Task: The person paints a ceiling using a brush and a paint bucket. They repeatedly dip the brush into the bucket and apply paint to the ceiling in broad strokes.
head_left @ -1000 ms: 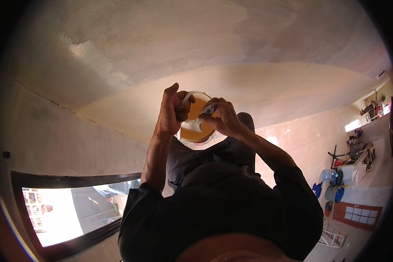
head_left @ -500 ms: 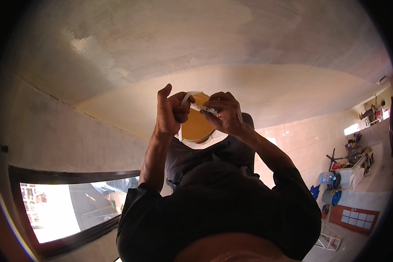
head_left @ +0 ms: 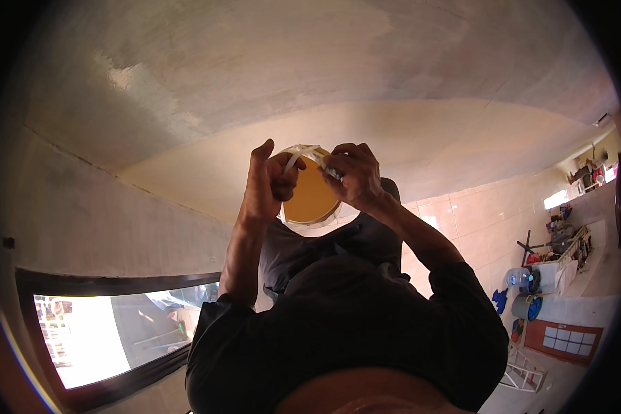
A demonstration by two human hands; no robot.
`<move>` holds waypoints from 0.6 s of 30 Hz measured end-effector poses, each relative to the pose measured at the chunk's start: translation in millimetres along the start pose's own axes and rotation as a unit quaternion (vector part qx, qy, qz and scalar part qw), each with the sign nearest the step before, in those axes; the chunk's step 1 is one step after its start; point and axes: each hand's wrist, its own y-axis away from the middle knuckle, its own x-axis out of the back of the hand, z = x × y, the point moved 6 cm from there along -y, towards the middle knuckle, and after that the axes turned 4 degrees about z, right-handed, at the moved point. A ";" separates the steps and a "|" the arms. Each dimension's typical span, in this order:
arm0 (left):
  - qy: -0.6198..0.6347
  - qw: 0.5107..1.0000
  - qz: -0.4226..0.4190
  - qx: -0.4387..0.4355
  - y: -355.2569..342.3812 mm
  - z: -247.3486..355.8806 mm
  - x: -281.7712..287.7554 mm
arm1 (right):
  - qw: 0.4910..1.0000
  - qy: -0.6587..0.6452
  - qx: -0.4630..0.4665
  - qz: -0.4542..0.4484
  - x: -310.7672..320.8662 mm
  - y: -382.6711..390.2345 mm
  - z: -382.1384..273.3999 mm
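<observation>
A round white bucket (head_left: 309, 224) hangs in front of my body, with yellow-ochre paint (head_left: 310, 198) inside. My left hand (head_left: 270, 181) is closed round its white strap-like handle (head_left: 294, 160) at the left side, thumb pointing up. At the bucket's right rim is my right hand (head_left: 357, 178), its fingers curled round a pale, crumpled-looking piece (head_left: 332, 171). Most of that piece is hidden by the fingers, so its kind does not show.
Ahead rises a wall (head_left: 290, 69) with grey patches and a cream lower band. A dark-framed window (head_left: 117, 338) is at the lower left. Pale floor tiles (head_left: 462, 214) extend right, toward a water jug (head_left: 517, 278), a black stand (head_left: 529, 245) and a white metal frame (head_left: 524, 376).
The pale piece in my right hand reached across the bucket toward my left hand; now it is drawn back to the right rim. My left hand has dropped slightly.
</observation>
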 end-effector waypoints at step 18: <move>0.025 0.998 0.058 -0.028 7.7 22.9 -22.2 | 0.920 -0.290 -0.262 0.017 70.3 2.4 32.4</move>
